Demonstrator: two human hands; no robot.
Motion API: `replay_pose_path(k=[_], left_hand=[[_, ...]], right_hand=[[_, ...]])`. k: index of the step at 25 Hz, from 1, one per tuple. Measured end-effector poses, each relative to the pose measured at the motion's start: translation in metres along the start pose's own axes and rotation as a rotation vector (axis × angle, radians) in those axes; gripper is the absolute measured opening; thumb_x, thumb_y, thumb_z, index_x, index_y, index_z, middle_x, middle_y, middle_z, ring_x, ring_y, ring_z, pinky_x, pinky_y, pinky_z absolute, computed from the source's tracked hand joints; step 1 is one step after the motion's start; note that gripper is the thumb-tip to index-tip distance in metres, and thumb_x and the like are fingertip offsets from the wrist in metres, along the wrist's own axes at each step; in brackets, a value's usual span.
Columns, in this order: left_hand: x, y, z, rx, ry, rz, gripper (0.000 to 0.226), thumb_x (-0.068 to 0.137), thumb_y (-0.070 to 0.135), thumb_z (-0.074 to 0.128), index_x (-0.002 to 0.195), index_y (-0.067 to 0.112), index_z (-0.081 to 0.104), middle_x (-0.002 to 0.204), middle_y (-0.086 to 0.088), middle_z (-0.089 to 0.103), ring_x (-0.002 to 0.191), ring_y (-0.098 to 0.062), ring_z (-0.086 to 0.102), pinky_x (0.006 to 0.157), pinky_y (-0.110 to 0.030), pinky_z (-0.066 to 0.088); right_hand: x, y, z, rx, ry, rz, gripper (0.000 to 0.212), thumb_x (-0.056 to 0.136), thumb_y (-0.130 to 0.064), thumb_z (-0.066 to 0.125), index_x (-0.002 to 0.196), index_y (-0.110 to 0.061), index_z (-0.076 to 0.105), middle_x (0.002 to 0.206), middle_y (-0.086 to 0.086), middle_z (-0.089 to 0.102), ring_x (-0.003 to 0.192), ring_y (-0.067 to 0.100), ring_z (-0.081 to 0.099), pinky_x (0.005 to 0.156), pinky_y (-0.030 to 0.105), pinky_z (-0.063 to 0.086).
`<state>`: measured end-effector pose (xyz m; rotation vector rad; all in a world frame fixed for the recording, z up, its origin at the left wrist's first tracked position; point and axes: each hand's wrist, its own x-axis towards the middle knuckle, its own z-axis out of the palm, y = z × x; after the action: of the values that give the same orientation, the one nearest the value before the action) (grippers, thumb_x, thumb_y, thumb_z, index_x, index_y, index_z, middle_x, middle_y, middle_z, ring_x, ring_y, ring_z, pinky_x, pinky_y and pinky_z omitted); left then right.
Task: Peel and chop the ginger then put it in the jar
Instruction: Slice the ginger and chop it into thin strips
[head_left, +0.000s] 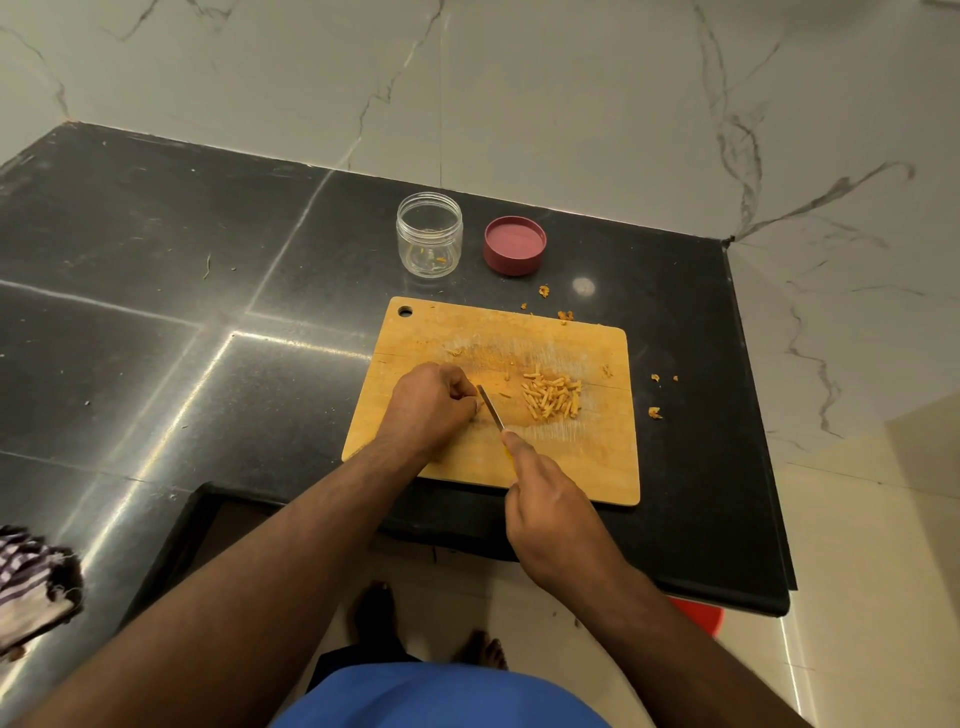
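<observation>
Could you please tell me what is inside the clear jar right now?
The jar stands open, its lid beside it. Only a few small orange ginger bits show near its bottom; the cut ginger sticks lie on the cutting board.

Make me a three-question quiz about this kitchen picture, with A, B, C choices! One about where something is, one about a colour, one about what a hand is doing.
1. Where does the heap of chopped orange-yellow ginger sticks lie?
A. in the jar
B. on the rectangular wooden chopping board
C. on the floor

2. What colour is the round plastic lid beside the clear round plastic jar?
A. dark red
B. green
C. white

3. What is the right hand doing?
A. lying flat and empty
B. lifting the jar
C. holding the small yellow-handled knife

Answers:
1 B, the heap sits right of the knife blade on the board.
2 A, the lid lies upturned on the black counter, off the jar.
3 C, its grip is round the handle, blade by the left hand.
</observation>
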<state>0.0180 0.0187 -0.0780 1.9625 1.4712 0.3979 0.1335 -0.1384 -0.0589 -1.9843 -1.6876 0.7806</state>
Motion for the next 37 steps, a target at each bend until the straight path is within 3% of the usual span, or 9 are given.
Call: replay_pose_path(k=[6, 12, 15, 17, 19, 21, 27, 34, 37], left_hand=[[0.001, 0.002, 0.0, -0.002, -0.011, -0.008, 0.006, 0.087, 0.019, 0.07, 0.091, 0.019, 0.076, 0.086, 0.009, 0.068, 0.071, -0.005, 0.056, 0.055, -0.014, 0.033], [0.0, 0.002, 0.0, -0.012, -0.009, -0.024, 0.005, 0.087, 0.021, 0.071, 0.089, 0.019, 0.076, 0.087, 0.006, 0.069, 0.079, -0.008, 0.061, 0.057, -0.017, 0.038], [0.001, 0.002, -0.001, -0.001, -0.02, -0.025, 0.008, 0.089, 0.022, 0.071, 0.094, 0.019, 0.076, 0.092, 0.006, 0.07, 0.079, -0.006, 0.058, 0.058, -0.015, 0.038], [0.001, 0.001, -0.002, 0.009, -0.033, -0.018, 0.011, 0.09, 0.023, 0.07, 0.098, 0.018, 0.076, 0.096, 0.006, 0.07, 0.08, -0.005, 0.057, 0.059, -0.014, 0.038], [0.0, 0.001, -0.002, 0.005, -0.031, -0.014, 0.013, 0.091, 0.022, 0.069, 0.101, 0.017, 0.076, 0.098, 0.006, 0.07, 0.082, -0.006, 0.057, 0.06, -0.013, 0.038], [-0.002, 0.001, -0.002, -0.01, -0.014, -0.022, 0.012, 0.091, 0.022, 0.069, 0.101, 0.017, 0.076, 0.097, 0.005, 0.07, 0.082, -0.006, 0.058, 0.06, -0.013, 0.038], [-0.002, 0.002, -0.003, -0.018, -0.012, -0.026, 0.007, 0.089, 0.02, 0.07, 0.093, 0.017, 0.075, 0.091, 0.004, 0.071, 0.077, -0.006, 0.058, 0.057, -0.014, 0.036], [-0.002, 0.004, -0.003, -0.014, -0.007, -0.025, 0.006, 0.087, 0.018, 0.069, 0.088, 0.018, 0.075, 0.085, 0.006, 0.07, 0.072, -0.006, 0.057, 0.054, -0.015, 0.033], [-0.003, 0.005, -0.003, -0.02, -0.004, -0.022, 0.006, 0.087, 0.019, 0.069, 0.087, 0.017, 0.075, 0.084, 0.005, 0.07, 0.074, -0.007, 0.058, 0.055, -0.017, 0.035]], right_hand=[[0.009, -0.003, 0.002, -0.108, -0.03, -0.002, 0.055, 0.103, -0.017, 0.033, 0.155, -0.028, 0.019, 0.121, 0.003, 0.052, 0.091, 0.02, 0.056, 0.079, 0.041, 0.051], [-0.014, 0.001, 0.002, -0.074, -0.044, 0.052, 0.055, 0.103, -0.02, 0.036, 0.155, -0.029, 0.019, 0.115, -0.002, 0.052, 0.082, 0.012, 0.053, 0.071, 0.032, 0.05], [-0.028, 0.007, -0.001, -0.097, -0.005, 0.046, 0.041, 0.099, -0.009, 0.046, 0.14, -0.011, 0.047, 0.123, 0.013, 0.057, 0.073, 0.013, 0.054, 0.059, 0.026, 0.049], [-0.028, 0.012, -0.001, -0.107, 0.024, 0.015, 0.03, 0.095, -0.002, 0.047, 0.123, -0.003, 0.057, 0.129, 0.024, 0.054, 0.082, 0.021, 0.058, 0.064, 0.03, 0.052], [-0.022, 0.007, -0.006, 0.004, 0.112, 0.017, 0.048, 0.1, -0.012, 0.041, 0.148, -0.017, 0.038, 0.12, 0.004, 0.055, 0.086, 0.014, 0.057, 0.072, 0.032, 0.052], [-0.016, 0.004, -0.004, 0.004, 0.101, 0.008, 0.054, 0.103, -0.018, 0.039, 0.155, -0.026, 0.025, 0.118, -0.005, 0.053, 0.089, 0.011, 0.055, 0.077, 0.032, 0.051], [-0.001, -0.002, -0.001, -0.013, -0.005, 0.013, 0.054, 0.103, -0.018, 0.036, 0.155, -0.025, 0.022, 0.129, 0.001, 0.052, 0.101, 0.017, 0.055, 0.087, 0.037, 0.049], [0.004, -0.008, 0.003, -0.09, -0.06, 0.021, 0.056, 0.102, -0.014, 0.034, 0.155, -0.026, 0.019, 0.115, 0.003, 0.052, 0.084, 0.018, 0.053, 0.07, 0.035, 0.045], [-0.001, -0.006, 0.004, -0.072, -0.056, 0.038, 0.055, 0.103, -0.016, 0.034, 0.155, -0.027, 0.018, 0.116, 0.002, 0.052, 0.086, 0.015, 0.052, 0.071, 0.032, 0.045]])
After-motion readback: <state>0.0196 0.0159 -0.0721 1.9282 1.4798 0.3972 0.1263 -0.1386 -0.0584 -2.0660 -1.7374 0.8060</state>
